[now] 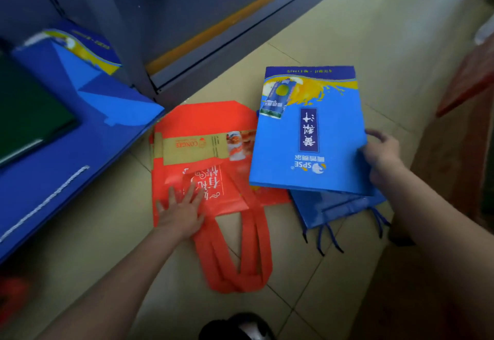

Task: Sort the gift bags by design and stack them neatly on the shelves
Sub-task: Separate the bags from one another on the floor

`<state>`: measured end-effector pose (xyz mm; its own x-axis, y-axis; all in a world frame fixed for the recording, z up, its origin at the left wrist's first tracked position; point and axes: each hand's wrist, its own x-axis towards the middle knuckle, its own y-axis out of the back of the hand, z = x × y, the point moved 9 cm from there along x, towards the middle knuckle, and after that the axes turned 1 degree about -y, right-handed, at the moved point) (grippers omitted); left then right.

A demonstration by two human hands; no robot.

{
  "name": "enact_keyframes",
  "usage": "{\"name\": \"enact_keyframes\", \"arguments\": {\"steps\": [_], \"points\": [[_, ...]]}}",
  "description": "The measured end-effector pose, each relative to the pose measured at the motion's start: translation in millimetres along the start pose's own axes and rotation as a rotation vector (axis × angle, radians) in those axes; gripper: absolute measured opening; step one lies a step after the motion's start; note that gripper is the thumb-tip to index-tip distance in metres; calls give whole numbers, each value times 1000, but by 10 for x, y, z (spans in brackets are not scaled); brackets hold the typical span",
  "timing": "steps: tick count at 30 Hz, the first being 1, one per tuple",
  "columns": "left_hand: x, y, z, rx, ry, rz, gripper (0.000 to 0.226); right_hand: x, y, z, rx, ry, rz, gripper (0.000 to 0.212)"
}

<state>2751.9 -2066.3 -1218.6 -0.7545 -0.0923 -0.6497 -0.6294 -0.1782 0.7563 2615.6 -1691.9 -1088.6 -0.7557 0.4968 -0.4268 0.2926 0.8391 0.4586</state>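
A red fabric gift bag (203, 136) with a gold band lies flat on the tiled floor, its long handles trailing toward me. My left hand (181, 212) presses on its lower part with fingers spread. A blue paper gift bag (307, 136) with a yellow splash and white lettering is lifted at an angle to the right; my right hand (382, 152) grips its right edge. Under it lies another blue bag (336, 207) with cord handles. More blue bags (88, 104) of the same design are stacked on the low shelf at the left.
A dark green flat item (29, 115) lies on the shelf stack at the far left. A grey shelf base with an orange strip (235, 35) runs behind the bags. A reddish object (467, 83) sits at the right edge. My shoe (240, 326) shows at the bottom.
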Motion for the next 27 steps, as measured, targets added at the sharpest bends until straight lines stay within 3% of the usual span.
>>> {"name": "enact_keyframes", "arguments": {"steps": [7,10,12,16,19,21,24,27], "points": [[86,-114,-284,-37,-89,-48,75,-480,-725,606,66,-141,-295,49],[124,-136,-349,-30,-126,-89,74,-636,-831,598,124,-142,-368,15],[91,-2,-319,-83,-144,-50,68,-670,-847,406,120,-63,-343,17],[-74,619,-194,-350,-153,233,56,-666,-858,-170,-238,255,-214,35],[-108,923,-46,-721,-152,250,57,-759,-870,-475,-80,341,-219,40],[-96,1100,71,-1071,-195,239,58,-803,-916,-596,164,304,-291,37],[-139,1396,-13,-1394,-191,315,62,-814,-1162,-804,301,255,-419,37],[-176,1616,-322,-1551,-132,393,58,-940,-1549,-996,162,174,-760,46]]}}
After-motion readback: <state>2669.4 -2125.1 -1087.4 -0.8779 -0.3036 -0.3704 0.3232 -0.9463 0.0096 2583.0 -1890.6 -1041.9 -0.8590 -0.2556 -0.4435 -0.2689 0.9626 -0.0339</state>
